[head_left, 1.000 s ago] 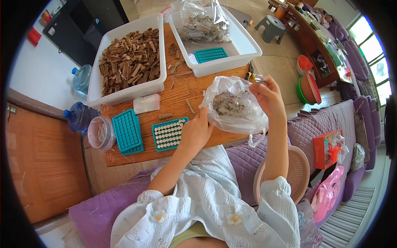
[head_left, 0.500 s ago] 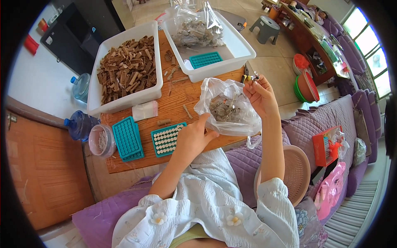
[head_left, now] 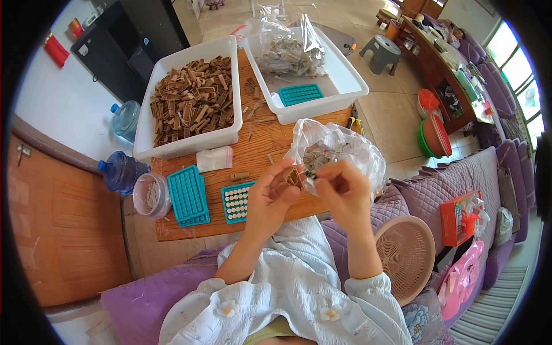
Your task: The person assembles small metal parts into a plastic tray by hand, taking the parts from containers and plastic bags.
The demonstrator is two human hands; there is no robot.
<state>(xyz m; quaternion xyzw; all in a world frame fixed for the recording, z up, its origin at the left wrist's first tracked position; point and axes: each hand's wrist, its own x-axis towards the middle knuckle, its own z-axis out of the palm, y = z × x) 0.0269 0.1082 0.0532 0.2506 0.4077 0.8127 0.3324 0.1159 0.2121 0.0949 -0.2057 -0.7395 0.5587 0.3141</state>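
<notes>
My left hand point(head_left: 271, 197) grips a small brown rectangular piece point(head_left: 295, 177), like a shallow open box, between thumb and fingers. Facing it, my right hand point(head_left: 348, 192) pinches a small dark part point(head_left: 310, 173), its kind too small to make out, close beside the brown piece. Whether the two touch, I cannot tell. Just behind both hands lies an open clear plastic bag point(head_left: 368, 155) with thin greyish pieces inside. Below my left hand, partly covered by it, a teal tray point(head_left: 234, 215) holds rows of white round pieces.
A white tub point(head_left: 237, 123) full of similar brown pieces stands at the back left. Another white tub point(head_left: 345, 86) holds a bagged heap and a teal tray point(head_left: 301, 94). Stacked teal trays point(head_left: 185, 195) and a round container point(head_left: 152, 195) sit left. Pliers point(head_left: 356, 122) lie at the table's right edge.
My right hand has come down and left from above the bag's right side. My left hand has left the bag's edge and now holds the brown piece; both hands are close together.
</notes>
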